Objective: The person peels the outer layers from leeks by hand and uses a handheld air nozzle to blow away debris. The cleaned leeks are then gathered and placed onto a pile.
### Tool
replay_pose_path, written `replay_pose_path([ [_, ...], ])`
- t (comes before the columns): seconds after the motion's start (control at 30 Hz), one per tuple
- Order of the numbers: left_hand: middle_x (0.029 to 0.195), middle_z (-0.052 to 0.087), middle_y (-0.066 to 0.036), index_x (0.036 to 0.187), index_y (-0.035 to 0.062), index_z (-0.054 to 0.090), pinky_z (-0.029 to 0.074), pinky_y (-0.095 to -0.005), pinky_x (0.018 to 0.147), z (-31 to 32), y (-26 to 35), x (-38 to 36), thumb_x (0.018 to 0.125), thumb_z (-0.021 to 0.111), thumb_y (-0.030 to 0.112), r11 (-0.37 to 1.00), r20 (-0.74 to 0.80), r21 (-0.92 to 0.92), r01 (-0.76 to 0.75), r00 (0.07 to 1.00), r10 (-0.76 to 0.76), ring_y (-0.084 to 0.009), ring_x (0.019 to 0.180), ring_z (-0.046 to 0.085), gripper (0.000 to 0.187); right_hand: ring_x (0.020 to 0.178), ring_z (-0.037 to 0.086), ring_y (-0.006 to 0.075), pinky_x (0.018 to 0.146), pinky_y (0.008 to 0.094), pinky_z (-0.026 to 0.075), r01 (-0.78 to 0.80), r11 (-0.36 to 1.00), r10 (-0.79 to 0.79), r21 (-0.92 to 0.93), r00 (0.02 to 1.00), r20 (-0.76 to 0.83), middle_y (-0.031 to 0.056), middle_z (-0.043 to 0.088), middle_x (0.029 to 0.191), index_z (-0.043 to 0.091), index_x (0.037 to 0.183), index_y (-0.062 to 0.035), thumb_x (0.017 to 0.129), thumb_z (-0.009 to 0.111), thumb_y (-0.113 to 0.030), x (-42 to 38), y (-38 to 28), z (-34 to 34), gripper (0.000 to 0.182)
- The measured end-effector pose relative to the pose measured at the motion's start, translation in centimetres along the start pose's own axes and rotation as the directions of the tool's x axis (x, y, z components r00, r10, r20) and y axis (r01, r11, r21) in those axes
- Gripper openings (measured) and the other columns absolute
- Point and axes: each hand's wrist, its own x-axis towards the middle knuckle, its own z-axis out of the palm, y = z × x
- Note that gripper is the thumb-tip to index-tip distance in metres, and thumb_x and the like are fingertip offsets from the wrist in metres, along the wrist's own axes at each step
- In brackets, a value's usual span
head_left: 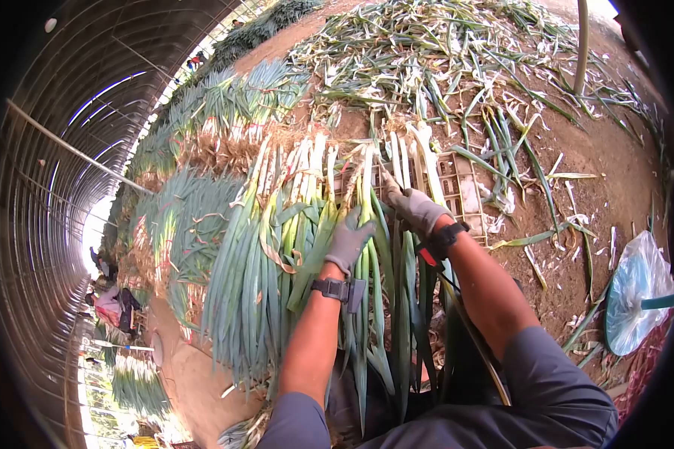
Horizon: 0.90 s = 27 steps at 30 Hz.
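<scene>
My left hand (pixel 350 243), in a grey glove, closes around a long green onion (pixel 367 187) where its pale stem turns to green leaf. To its right, my right hand (pixel 418 210), also gloved, has its fingers curled together beside the white stems. What those fingers hold is hard to make out. A row of green onions (pixel 251 262) lies left of my hands, roots away from me and leaves hanging toward me. More white-stemmed green onions (pixel 427 161) lie just beyond my right hand. A plastic crate (pixel 463 191) shows partly underneath.
Tied bundles of green onions (pixel 195 202) cover the ground at left. Peeled leaves and scraps (pixel 434 52) are piled ahead. A pole (pixel 581 49) stands at the upper right, and a blue item in clear plastic (pixel 636 295) is at the right. Hoops of a tunnel (pixel 60 187) arch at left.
</scene>
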Motion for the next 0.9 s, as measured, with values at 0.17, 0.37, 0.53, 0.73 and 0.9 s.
replay_pose_path([
  [0.17,0.127,0.067,-0.016,0.147,-0.0065,0.046,0.053,-0.0331,0.093,3.0,2.8,2.6,0.091,0.074,0.02,0.991,0.003,-0.125,-0.044,0.999,0.045,-0.0212,0.107,0.066,0.067,0.058,0.057,0.0163,0.054,0.0316,0.049,0.004,0.985,-0.008,0.172,1.0,0.024,0.0054,0.059,0.079,0.058,0.103,-0.0033,0.098,0.057,-0.051,-1.3,-0.4,-3.0,0.048],
  [0.37,0.114,0.07,-0.025,0.131,0.0092,0.059,0.055,-0.0459,0.087,7.3,-2.2,7.8,0.095,0.063,0.03,0.835,0.117,0.536,-0.121,0.991,0.068,-0.0414,0.106,0.068,0.042,0.053,0.055,0.0152,0.047,0.0319,0.046,-0.024,0.993,0.039,-0.119,0.991,0.131,0.0043,0.057,0.074,0.06,0.098,-0.0014,0.097,0.055,-0.064,-5.0,-1.2,-2.5,0.062],
  [0.53,0.115,0.071,-0.022,0.116,0.0092,0.069,0.055,-0.0471,0.088,4.6,-4.9,6.1,0.096,0.057,0.031,0.734,0.259,0.661,-0.153,0.965,-0.033,-0.0398,0.106,0.068,0.031,0.054,0.055,0.0143,0.048,0.0314,0.046,-0.066,0.956,0.128,-0.285,0.97,0.205,0.0059,0.057,0.073,0.061,0.103,0.001,0.099,0.052,-0.064,-4.8,-1.2,0.2,0.065],
  [0.73,0.115,0.071,-0.018,0.112,0.0122,0.07,0.054,-0.0458,0.09,-2.1,-1.7,2.6,0.093,0.061,0.031,0.631,-0.127,0.762,0.147,0.989,-0.077,-0.0369,0.105,0.069,0.028,0.047,0.055,0.0168,0.042,0.034,0.044,-0.031,0.841,0.205,-0.541,0.942,0.264,0.0086,0.062,0.069,0.06,0.099,-0.0003,0.099,0.044,-0.068,-5.2,-2.9,2.2,0.069],
  [0.9,0.103,0.068,-0.013,0.107,0.0141,0.07,0.055,-0.0441,0.083,-2.1,-5.7,4.2,0.093,0.061,0.023,0.156,-0.035,0.988,0.003,0.978,0.207,-0.0341,0.098,0.071,0.019,0.048,0.056,0.0153,0.04,0.0324,0.042,-0.015,0.881,0.16,-0.472,0.95,0.269,0.0083,0.062,0.071,0.06,0.101,-0.0002,0.1,0.045,-0.065,-4.1,-2.0,2.5,0.067],
])
